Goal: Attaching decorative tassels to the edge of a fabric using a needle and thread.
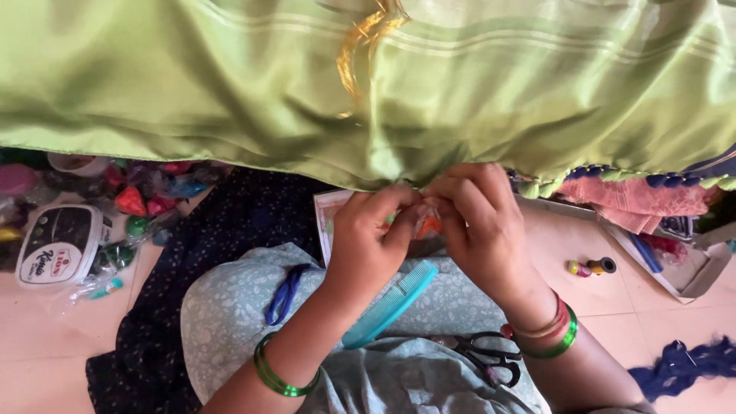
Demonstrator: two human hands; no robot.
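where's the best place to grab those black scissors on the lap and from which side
Probably by the black finger loops, coming from above on the person's right. The scissors lie flat on the pale printed cloth over the lap, loops toward the right forearm, blades pointing back toward the teal comb. The loops are free on top. Both the left hand and the right hand are pinching at the green fabric edge.

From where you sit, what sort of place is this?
Probably a home floor used for hand sewing: green cloth hangs over the lap, scissors and a comb lie on it, and thread spools sit on the tiled floor.
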